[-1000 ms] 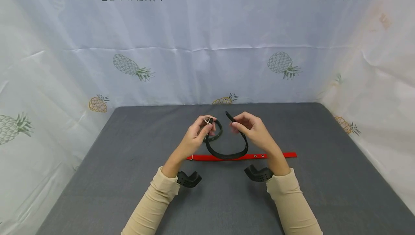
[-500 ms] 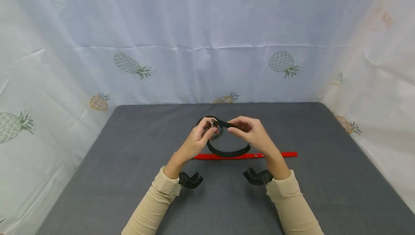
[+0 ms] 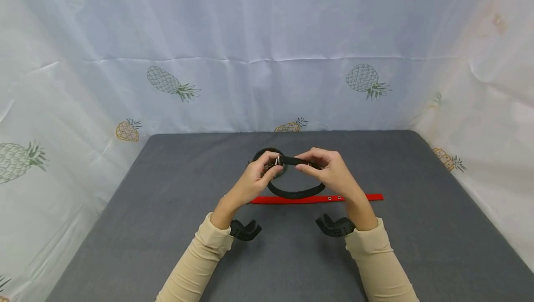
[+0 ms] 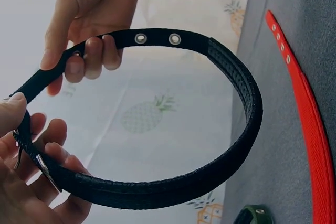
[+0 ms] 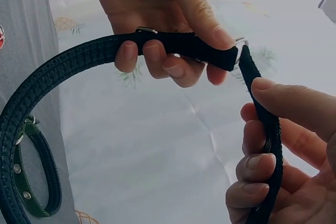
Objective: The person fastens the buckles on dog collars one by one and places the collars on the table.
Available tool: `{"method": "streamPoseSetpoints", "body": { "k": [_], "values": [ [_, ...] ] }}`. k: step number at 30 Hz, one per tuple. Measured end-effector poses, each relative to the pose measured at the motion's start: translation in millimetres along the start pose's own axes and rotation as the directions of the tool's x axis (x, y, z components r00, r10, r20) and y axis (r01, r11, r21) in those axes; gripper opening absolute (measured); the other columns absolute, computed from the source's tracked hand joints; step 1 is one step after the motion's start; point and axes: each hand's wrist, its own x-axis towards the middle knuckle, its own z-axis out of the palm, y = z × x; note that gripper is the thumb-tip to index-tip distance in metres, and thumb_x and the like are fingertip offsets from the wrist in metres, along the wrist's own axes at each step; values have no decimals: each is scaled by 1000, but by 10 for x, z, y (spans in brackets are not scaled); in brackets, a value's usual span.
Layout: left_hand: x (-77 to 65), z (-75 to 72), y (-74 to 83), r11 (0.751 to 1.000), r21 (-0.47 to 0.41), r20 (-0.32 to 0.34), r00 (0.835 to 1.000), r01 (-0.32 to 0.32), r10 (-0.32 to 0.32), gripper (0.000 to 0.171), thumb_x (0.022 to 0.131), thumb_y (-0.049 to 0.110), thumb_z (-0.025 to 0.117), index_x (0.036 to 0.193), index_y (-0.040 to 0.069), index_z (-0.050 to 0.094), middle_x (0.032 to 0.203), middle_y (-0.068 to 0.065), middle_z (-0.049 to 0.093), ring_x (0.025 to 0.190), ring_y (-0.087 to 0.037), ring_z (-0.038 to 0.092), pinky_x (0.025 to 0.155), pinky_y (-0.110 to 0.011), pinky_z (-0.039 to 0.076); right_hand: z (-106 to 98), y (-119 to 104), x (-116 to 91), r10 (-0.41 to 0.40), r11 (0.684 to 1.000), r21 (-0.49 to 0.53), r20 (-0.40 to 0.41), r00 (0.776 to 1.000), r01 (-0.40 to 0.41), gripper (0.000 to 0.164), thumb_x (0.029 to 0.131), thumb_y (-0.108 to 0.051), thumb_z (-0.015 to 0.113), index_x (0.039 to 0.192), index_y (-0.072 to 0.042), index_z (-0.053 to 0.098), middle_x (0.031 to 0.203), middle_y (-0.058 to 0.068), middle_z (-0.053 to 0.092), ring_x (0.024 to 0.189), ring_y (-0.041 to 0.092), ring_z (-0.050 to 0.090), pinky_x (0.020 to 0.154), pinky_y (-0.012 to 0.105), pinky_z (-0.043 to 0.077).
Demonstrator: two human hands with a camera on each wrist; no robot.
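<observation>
A black dog collar (image 4: 157,195) is held up in a curved loop between both hands. My left hand (image 3: 252,179) grips its buckle end; the metal buckle (image 4: 47,172) shows among the fingers. My right hand (image 3: 331,168) pinches the punched end, where metal-rimmed holes (image 4: 175,39) show. In the right wrist view, the strap's tip (image 5: 245,56) meets the metal frame at the buckle end. Whether it passes through cannot be told.
A red collar (image 3: 288,199) with eyelets lies stretched out on the grey table (image 3: 167,200), below the hands. Behind the left hand lies a dark green collar (image 5: 50,171) closed into a loop. A patterned curtain (image 3: 250,93) hangs beyond the table.
The right hand has brought the free strap end left to the buckle in the left hand. The strap now runs straight between the hands. The left hand has shifted slightly right.
</observation>
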Motion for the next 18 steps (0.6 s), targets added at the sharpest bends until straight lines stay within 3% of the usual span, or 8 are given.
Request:
{"method": "streamPoseSetpoints", "body": {
  "k": [9, 18],
  "values": [
    [-6, -5, 10, 999, 33, 25, 1000, -12, 12, 19, 99, 11, 52, 117, 5, 53, 98, -13, 64, 83, -14, 60, 76, -22, 52, 3, 4, -12, -20, 1000, -17, 18, 1000, 20, 20, 84, -2, 71, 103, 2, 72, 88, 16, 66, 68, 4, 52, 62, 19, 47],
    [-8, -9, 15, 999, 44, 24, 1000, -18, 17, 18, 98, 12, 54, 115, 6, 56, 101, -15, 63, 75, -8, 54, 68, -21, 48, 24, -7, -4, 15, 1000, -25, 40, 999, -14, 19, 85, -3, 71, 103, 1, 71, 94, 18, 69, 72, 2, 57, 68, 18, 51]
  ]
}}
